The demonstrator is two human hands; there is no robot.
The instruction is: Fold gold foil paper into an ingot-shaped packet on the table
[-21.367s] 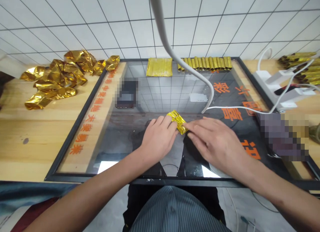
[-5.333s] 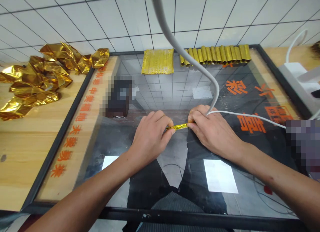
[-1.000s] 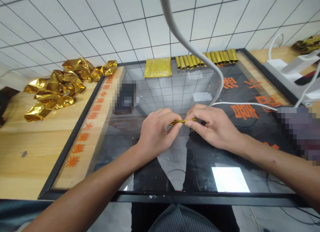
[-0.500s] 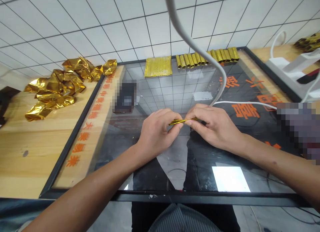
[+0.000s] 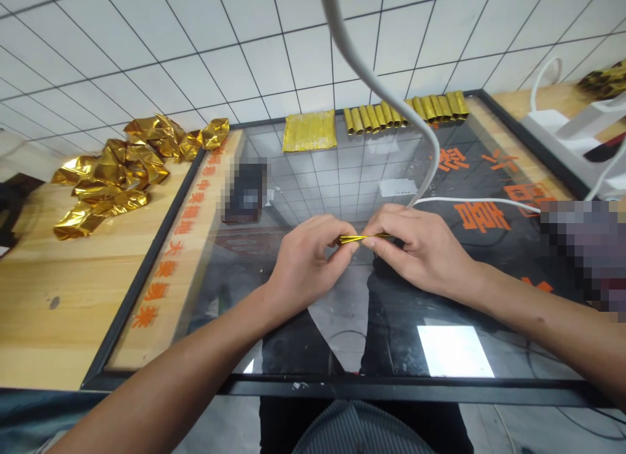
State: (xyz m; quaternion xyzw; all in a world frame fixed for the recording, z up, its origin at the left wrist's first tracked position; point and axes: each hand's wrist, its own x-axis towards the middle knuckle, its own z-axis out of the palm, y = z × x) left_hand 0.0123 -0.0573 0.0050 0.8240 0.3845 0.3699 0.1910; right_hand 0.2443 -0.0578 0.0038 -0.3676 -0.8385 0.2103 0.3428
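Observation:
Both hands meet over the middle of a black-framed glass panel (image 5: 147, 265). My left hand (image 5: 306, 261) and my right hand (image 5: 415, 248) each pinch one end of a thin folded strip of gold foil (image 5: 356, 239), held just above the glass. Only a short stretch of the strip shows between the fingertips. A flat stack of gold foil sheets (image 5: 310, 130) lies at the far edge of the glass. Beside that stack runs a row of several rolled gold foil pieces (image 5: 405, 108).
A heap of crumpled gold foil shapes (image 5: 117, 173) sits on the wooden table at the far left. A white cable (image 5: 372, 82) hangs down from above and runs right across the glass. White power strips (image 5: 562, 124) lie at the far right. A tiled wall stands behind.
Over the last second the hands and the strip have hardly moved. Earlier the foil was a wider folded piece; it is now a narrow strip.

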